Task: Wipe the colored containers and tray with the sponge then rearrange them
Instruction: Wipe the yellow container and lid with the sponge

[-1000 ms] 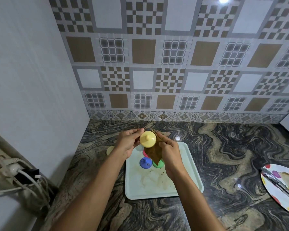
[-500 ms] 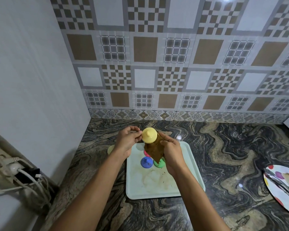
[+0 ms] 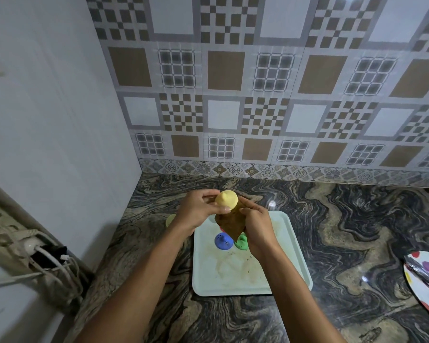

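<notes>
Above the tray's [image 3: 292, 246] far edge: left hand [image 3: 198, 210] grips yellow container [image 3: 226, 199], right hand [image 3: 256, 225] holds brown sponge [image 3: 230, 222]; rotating the container should wipe every side.

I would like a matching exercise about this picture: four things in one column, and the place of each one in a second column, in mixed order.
Things
1. yellow container
2. brown sponge
3. blue container
4. spotted plate

Places
A. standing on the tray
B. held in the right hand
C. at the right edge of the counter
D. held in the left hand

Pairs: 1-D, 2-B, 3-A, 4-C
</notes>
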